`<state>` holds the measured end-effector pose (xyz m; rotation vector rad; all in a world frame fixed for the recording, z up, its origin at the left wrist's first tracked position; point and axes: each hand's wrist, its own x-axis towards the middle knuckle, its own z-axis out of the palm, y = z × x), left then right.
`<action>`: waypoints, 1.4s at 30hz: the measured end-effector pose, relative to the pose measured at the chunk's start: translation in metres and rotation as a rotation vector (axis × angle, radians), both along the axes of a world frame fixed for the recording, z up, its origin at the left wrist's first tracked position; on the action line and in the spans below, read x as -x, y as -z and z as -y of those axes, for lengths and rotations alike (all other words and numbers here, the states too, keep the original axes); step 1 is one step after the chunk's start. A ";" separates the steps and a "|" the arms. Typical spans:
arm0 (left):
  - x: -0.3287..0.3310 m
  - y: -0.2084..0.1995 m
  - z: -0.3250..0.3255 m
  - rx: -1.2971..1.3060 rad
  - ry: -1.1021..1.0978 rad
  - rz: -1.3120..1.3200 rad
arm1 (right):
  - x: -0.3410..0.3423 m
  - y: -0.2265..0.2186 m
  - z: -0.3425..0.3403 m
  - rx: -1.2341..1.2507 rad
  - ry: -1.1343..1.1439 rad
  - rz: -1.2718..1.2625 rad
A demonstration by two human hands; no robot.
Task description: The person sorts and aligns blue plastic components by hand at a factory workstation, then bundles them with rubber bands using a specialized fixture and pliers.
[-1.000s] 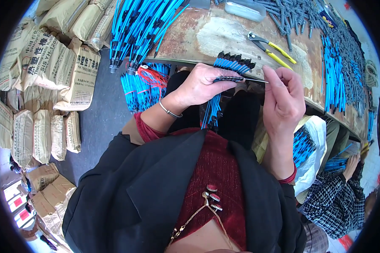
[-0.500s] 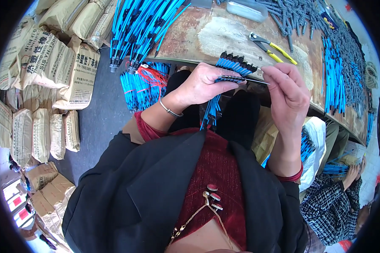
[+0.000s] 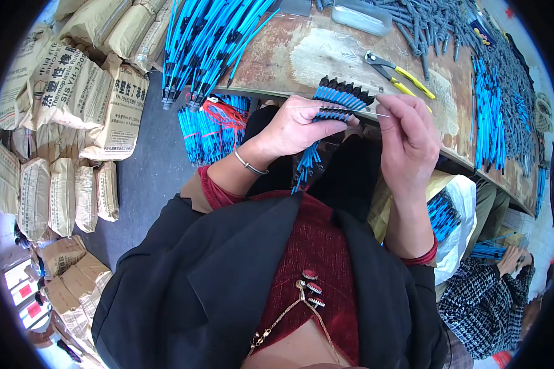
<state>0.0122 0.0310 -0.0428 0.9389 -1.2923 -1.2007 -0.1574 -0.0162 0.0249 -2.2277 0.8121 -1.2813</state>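
Note:
My left hand (image 3: 292, 128) is closed round a fanned bundle of thin blue rods (image 3: 341, 95) with black ends, lined up side by side. Their lower ends hang beneath my palm, over my lap. A thin straight metal wire (image 3: 370, 112) lies across the row and sticks out on both sides of it. With thumb and fingertips, my right hand (image 3: 412, 135) pinches the wire's right end, just off the black tips. Whether the wire passes through the rods is hidden by my left fingers.
Yellow-and-black pliers (image 3: 401, 75) and a clear plastic tray (image 3: 362, 17) lie on the worn wooden table (image 3: 271, 58). Blue rods (image 3: 212, 43) overhang its left edge; grey pieces (image 3: 434, 24) are heaped behind. Paper sacks (image 3: 61, 80) line the left. A co-worker's hands (image 3: 512, 259) are at lower right.
My right hand has shifted a little left, closer to the bundle, and the wire now lies more level. My left hand keeps its hold on the rods.

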 end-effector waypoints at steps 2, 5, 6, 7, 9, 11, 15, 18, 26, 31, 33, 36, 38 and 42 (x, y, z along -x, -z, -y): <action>-0.001 0.000 0.001 0.029 -0.015 0.028 | -0.001 -0.002 0.000 0.024 -0.005 -0.014; -0.002 -0.002 0.001 0.047 -0.026 0.051 | -0.003 -0.006 0.002 0.076 -0.016 -0.044; -0.002 -0.003 0.001 0.050 -0.030 0.060 | -0.004 -0.007 0.003 0.101 -0.009 -0.056; -0.002 -0.004 0.001 0.054 -0.034 0.070 | -0.004 -0.009 0.003 0.126 -0.001 -0.067; -0.002 -0.004 0.001 0.054 -0.031 0.083 | -0.006 -0.009 0.003 0.151 0.006 -0.079; -0.001 -0.004 0.001 0.056 -0.024 0.109 | -0.008 -0.008 0.002 0.159 -0.004 -0.080; -0.002 -0.002 0.002 0.033 -0.012 0.105 | -0.008 -0.009 0.001 0.039 -0.019 -0.095; -0.002 -0.002 0.001 -0.012 -0.013 0.069 | -0.006 -0.006 0.003 -0.040 -0.040 -0.105; -0.006 -0.001 0.001 -0.034 -0.021 0.061 | 0.000 -0.010 0.014 -0.179 -0.213 -0.144; -0.005 0.003 0.003 0.122 -0.028 0.078 | -0.004 -0.014 0.016 -0.093 -0.253 -0.169; -0.004 0.002 0.003 0.114 -0.028 0.077 | -0.007 -0.016 0.016 -0.051 -0.251 -0.166; -0.004 0.002 0.001 0.094 -0.029 0.074 | -0.011 -0.021 0.013 -0.013 -0.272 -0.183; -0.004 -0.002 0.000 0.100 -0.034 0.104 | -0.012 -0.019 0.016 0.023 -0.279 -0.198; -0.003 -0.004 0.000 0.086 -0.015 0.089 | -0.012 -0.019 0.022 0.104 -0.300 -0.231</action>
